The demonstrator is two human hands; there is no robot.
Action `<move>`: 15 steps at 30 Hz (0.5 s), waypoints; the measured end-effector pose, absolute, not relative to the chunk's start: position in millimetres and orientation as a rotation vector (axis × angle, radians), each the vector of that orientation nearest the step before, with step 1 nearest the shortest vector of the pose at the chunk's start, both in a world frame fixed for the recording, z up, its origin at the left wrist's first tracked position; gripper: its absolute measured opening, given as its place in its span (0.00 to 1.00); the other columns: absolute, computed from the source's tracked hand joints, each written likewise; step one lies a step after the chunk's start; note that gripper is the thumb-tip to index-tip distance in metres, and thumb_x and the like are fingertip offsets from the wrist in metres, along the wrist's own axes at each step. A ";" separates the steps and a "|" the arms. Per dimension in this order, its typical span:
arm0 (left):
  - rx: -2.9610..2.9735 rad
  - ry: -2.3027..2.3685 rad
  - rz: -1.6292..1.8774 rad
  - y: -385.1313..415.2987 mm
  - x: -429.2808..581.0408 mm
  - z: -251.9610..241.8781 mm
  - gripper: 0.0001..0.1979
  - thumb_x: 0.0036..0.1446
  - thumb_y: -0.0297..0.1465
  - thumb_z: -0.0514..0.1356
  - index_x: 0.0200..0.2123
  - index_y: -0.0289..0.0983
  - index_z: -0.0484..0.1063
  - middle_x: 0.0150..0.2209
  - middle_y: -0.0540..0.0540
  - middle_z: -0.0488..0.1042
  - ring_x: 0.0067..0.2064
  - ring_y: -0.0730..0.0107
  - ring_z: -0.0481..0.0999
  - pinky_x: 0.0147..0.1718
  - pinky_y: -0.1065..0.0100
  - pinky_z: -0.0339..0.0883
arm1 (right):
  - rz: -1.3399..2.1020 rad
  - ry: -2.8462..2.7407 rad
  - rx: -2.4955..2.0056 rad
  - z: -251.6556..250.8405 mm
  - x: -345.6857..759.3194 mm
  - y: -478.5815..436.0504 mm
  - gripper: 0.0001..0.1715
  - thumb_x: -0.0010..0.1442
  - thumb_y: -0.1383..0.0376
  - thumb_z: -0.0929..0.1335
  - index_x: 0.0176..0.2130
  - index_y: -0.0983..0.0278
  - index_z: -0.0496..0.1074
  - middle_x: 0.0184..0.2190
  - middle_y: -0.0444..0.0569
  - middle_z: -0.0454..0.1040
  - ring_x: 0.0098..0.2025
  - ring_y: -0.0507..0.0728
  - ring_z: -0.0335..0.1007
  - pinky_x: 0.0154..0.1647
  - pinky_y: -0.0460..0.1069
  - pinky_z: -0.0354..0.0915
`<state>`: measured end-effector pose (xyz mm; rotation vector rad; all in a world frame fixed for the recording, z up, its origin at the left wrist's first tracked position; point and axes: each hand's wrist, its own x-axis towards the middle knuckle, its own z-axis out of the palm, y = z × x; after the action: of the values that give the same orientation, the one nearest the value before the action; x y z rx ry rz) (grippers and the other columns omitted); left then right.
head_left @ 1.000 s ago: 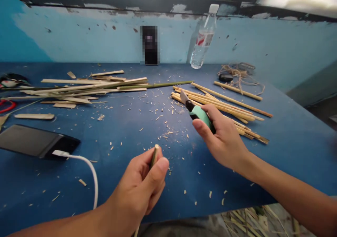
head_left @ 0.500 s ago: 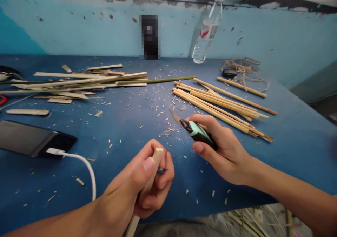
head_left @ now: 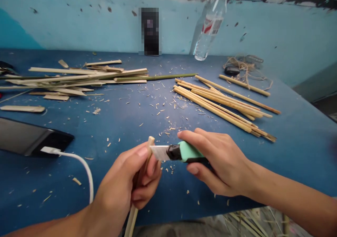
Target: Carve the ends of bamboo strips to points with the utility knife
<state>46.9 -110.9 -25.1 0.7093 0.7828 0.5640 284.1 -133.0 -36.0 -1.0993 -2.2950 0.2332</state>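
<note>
My left hand [head_left: 131, 177] is closed around a pale bamboo strip [head_left: 131, 220], its upper end poking out above my thumb and its lower end reaching down past my palm. In my right hand [head_left: 218, 163] is a mint-green and black utility knife [head_left: 191, 152]. The knife's blade points left, and its tip meets the strip just beneath the upper end, close to my left thumb. Small pale shavings are scattered on the blue table around both hands.
Bamboo sticks [head_left: 218, 102] lie in a bundle at right, split strips [head_left: 79, 77] in a pile at left. A phone [head_left: 31, 139] with a white cable [head_left: 86, 170] rests at near left. A water bottle [head_left: 206, 37] leans against the wall; twine [head_left: 244, 67] lies at far right.
My right hand has turned the knife and brought it down and left, so the blade now meets the strip. My left hand has shifted slightly left and tilted the strip.
</note>
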 end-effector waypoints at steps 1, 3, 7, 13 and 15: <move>0.728 0.767 0.557 -112.5 44.2 -26.7 0.24 0.61 0.49 0.65 0.24 0.38 0.64 0.20 0.57 0.56 0.19 0.82 0.48 0.16 0.78 0.46 | 0.239 -2.299 -1.088 -36.4 282.9 -133.1 0.24 0.75 0.53 0.60 0.60 0.67 0.62 0.34 0.44 0.67 0.30 0.54 0.62 0.29 0.50 0.58; 0.810 0.750 0.558 -117.1 39.4 -31.2 0.20 0.61 0.46 0.67 0.28 0.39 0.65 0.21 0.58 0.56 0.20 0.82 0.47 0.17 0.78 0.46 | 0.248 -2.301 -1.073 -37.3 281.2 -132.3 0.23 0.74 0.54 0.60 0.59 0.67 0.62 0.34 0.44 0.67 0.30 0.54 0.62 0.29 0.50 0.58; 0.974 0.761 0.610 -126.7 37.3 -37.4 0.13 0.66 0.43 0.65 0.35 0.42 0.68 0.23 0.58 0.52 0.21 0.80 0.46 0.17 0.79 0.43 | 0.188 -2.321 -1.039 -39.3 280.3 -129.6 0.22 0.74 0.54 0.60 0.58 0.67 0.63 0.35 0.46 0.70 0.31 0.54 0.64 0.30 0.50 0.59; 0.948 0.715 0.585 -126.2 42.7 -33.9 0.12 0.68 0.43 0.63 0.38 0.43 0.70 0.24 0.58 0.52 0.21 0.81 0.43 0.15 0.78 0.35 | 0.133 -2.328 -1.016 -40.1 278.1 -131.6 0.23 0.75 0.53 0.59 0.59 0.66 0.63 0.37 0.48 0.73 0.31 0.55 0.65 0.30 0.50 0.60; 0.952 0.679 0.584 -125.5 43.6 -32.3 0.10 0.70 0.42 0.61 0.38 0.43 0.70 0.21 0.60 0.49 0.19 0.82 0.43 0.15 0.78 0.38 | 0.132 -2.327 -1.014 -39.8 277.2 -132.1 0.23 0.75 0.53 0.59 0.59 0.66 0.63 0.37 0.49 0.74 0.31 0.55 0.65 0.30 0.50 0.60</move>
<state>43.6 -125.5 -32.3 0.9517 0.6785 0.5837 277.2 -132.1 -39.8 -1.0139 -2.3275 0.1316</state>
